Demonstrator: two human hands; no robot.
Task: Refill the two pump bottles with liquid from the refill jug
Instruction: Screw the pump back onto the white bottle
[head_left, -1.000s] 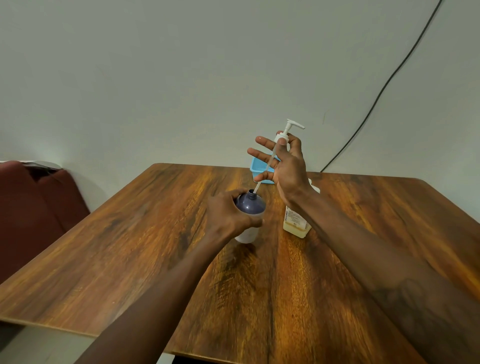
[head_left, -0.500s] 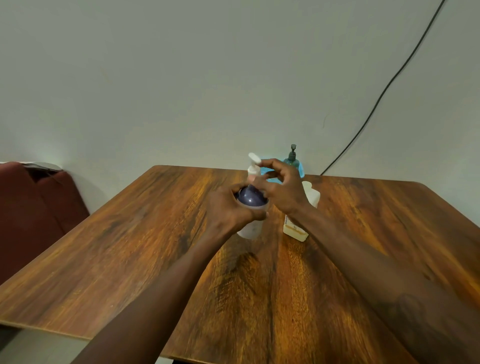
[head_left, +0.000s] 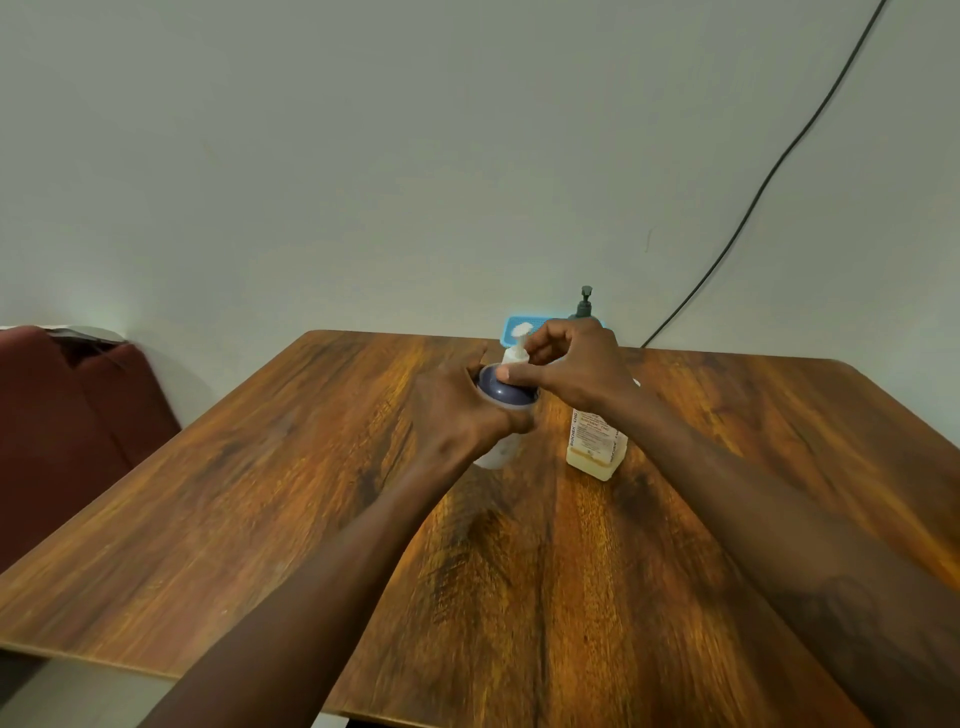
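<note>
A pump bottle (head_left: 500, 451) with a dark blue shoulder and pale body stands mid-table. My left hand (head_left: 462, 415) is wrapped around its body. My right hand (head_left: 569, 366) grips the white pump head (head_left: 515, 354), which sits down on the bottle's neck. Just right of it stands the refill jug (head_left: 596, 446), pale yellow with a printed label, its top hidden behind my right wrist. A second pump bottle with a dark pump (head_left: 585, 301) shows at the far table edge behind my right hand.
The wooden table (head_left: 260, 493) runs to a grey wall. A blue tray (head_left: 519, 328) lies at the far edge. A black cable (head_left: 769, 179) climbs the wall on the right. A dark red seat (head_left: 67, 415) stands left of the table.
My right hand lowered the white pump, with its tube, from above the bottle down into the neck. The left hand kept its hold on the bottle.
</note>
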